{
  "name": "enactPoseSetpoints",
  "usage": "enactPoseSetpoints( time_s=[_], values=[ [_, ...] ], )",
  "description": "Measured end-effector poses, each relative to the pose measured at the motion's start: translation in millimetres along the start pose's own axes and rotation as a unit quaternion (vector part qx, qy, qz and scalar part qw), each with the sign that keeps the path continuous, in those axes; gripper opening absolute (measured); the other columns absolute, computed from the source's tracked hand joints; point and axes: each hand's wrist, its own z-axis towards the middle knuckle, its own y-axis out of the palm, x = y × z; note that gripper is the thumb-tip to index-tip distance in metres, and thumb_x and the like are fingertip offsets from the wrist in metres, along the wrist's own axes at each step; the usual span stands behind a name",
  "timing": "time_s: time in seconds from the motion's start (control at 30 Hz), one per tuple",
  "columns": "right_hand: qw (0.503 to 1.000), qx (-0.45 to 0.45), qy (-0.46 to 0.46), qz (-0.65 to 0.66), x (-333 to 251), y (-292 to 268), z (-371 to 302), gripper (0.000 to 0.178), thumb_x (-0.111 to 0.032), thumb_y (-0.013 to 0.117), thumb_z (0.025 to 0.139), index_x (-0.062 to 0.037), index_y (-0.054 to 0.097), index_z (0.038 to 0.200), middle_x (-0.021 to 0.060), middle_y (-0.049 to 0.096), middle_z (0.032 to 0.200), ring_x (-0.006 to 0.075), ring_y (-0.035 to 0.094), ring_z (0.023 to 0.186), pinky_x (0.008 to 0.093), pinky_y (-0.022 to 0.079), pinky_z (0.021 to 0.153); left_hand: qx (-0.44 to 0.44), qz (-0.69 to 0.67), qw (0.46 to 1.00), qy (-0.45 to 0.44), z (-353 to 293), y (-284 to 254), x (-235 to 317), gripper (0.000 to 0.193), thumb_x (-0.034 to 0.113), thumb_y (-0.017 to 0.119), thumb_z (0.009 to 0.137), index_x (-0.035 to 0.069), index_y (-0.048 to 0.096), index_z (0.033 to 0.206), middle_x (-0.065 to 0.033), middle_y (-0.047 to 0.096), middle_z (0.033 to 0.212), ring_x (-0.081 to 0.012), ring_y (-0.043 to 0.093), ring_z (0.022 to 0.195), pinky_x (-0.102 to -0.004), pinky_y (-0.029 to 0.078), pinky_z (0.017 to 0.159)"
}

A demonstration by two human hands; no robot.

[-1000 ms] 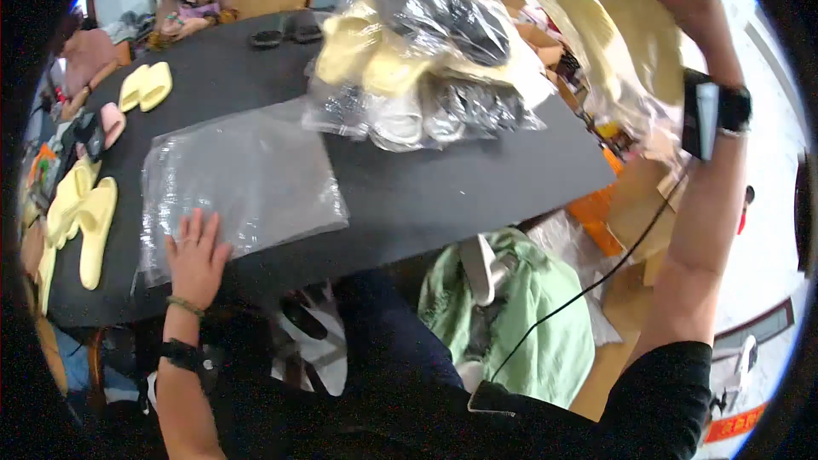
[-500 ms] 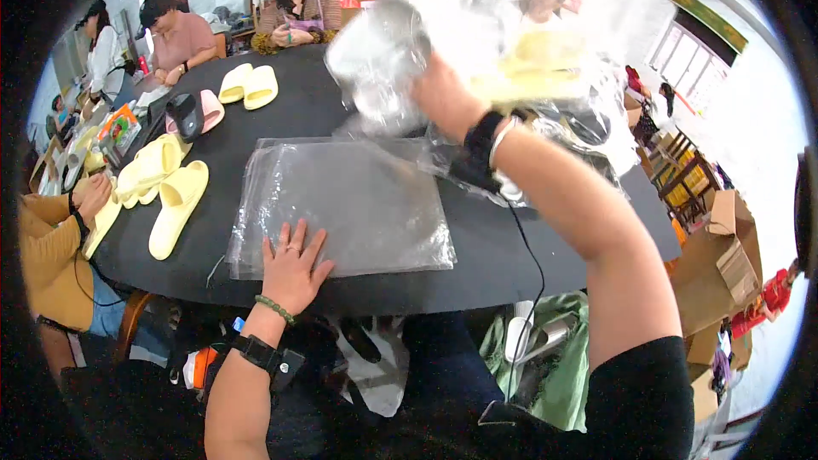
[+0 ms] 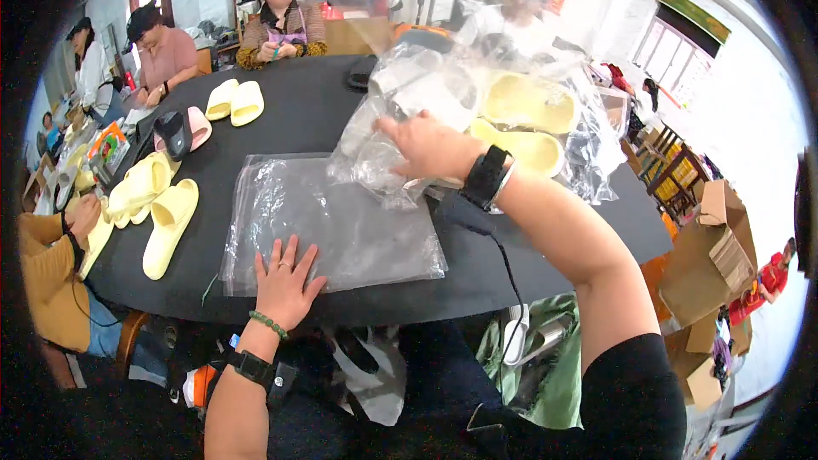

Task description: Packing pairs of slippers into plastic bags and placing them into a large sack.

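My left hand (image 3: pixel 288 290) lies flat, fingers spread, on a stack of clear plastic bags (image 3: pixel 375 238) near the table's front edge. Farther right, my right hand (image 3: pixel 430 145) rests on a clear bag of whitish slippers (image 3: pixel 409 72), its fingers stretched out and partly apart. That bag overlaps the far right corner of the stack. Beside it, a pair of yellow slippers (image 3: pixel 524 102) lies inside crinkled clear plastic. Some of the bag's outline is blurred and see-through, so its edges are hard to make out.
Loose yellow slippers (image 3: pixel 170 226) lie on the dark table (image 3: pixel 290 111) at left, with a black slipper (image 3: pixel 173 135) and a pink one. Co-workers sit around the far and left sides. A black cable (image 3: pixel 509 273) hangs over the front edge. Cardboard boxes (image 3: pixel 711 247) stand at right.
My right hand has come down and slightly left with the bag of slippers, which now lies on the table beside the yellow pair. My left hand stays flat on the stack.
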Motion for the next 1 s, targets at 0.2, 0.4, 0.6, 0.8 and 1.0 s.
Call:
enactPoseSetpoints(
  time_s=[0.2,0.4,0.6,0.8,1.0],
  values=[
    [0.954,0.273,0.023,0.125,30.3,-53.5,-8.1,0.032,-0.016,0.067,0.083,-0.0071,0.056,0.111,0.0098,0.066,0.080,0.0262,0.066,0.074,0.0375,0.052,0.070,0.012,0.007,1.000,0.009,-5.1,1.9,0.4,0.055,0.047,0.049,0.093,0.020,0.044,0.141,-0.0167,0.031,0.151,-0.0390,0.027,0.139,-0.0613,0.015,0.111],
    [0.910,0.387,0.031,0.147,63.4,-75.4,-75.3,0.021,-0.018,0.068,0.083,-0.0020,0.065,0.095,0.0124,0.066,0.076,0.0250,0.066,0.070,0.0356,0.053,0.066,0.010,0.054,0.998,0.030,1.2,12.0,-3.1,0.056,0.044,0.051,0.093,0.018,0.042,0.142,-0.0169,0.033,0.150,-0.0394,0.028,0.138,-0.0620,0.018,0.109],
    [0.877,0.455,0.101,-0.118,34.7,-105.5,-179.9,0.021,-0.001,0.066,0.078,-0.0031,0.062,0.098,0.0159,0.060,0.103,0.0316,0.058,0.099,0.0374,0.047,0.086,-0.022,0.100,0.995,0.022,5.1,13.3,-15.9,0.053,0.044,0.039,0.099,0.022,0.036,0.147,-0.0112,0.028,0.154,-0.0346,0.024,0.142,-0.0602,0.015,0.110],
    [0.853,0.450,0.186,-0.190,12.5,-64.4,-293.9,0.018,-0.005,0.066,0.082,-0.0005,0.059,0.099,0.0117,0.060,0.096,0.0243,0.059,0.092,0.0322,0.047,0.080,-0.017,0.117,0.992,0.040,17.9,22.4,-26.3,0.052,0.042,0.040,0.099,0.023,0.035,0.147,-0.0089,0.027,0.155,-0.0333,0.023,0.142,-0.0583,0.015,0.110],
    [0.822,0.351,0.412,-0.175,3.2,12.0,-371.9,0.074,-0.040,0.079,0.076,-0.0014,0.043,0.128,0.0246,0.026,0.145,0.0374,0.026,0.135,0.0461,0.032,0.106,-0.022,0.102,0.993,0.047,13.1,31.9,-25.6,0.052,0.039,0.040,0.099,0.023,0.034,0.148,-0.0059,0.026,0.156,-0.0323,0.022,0.143,-0.0597,0.015,0.110]
  ],
)
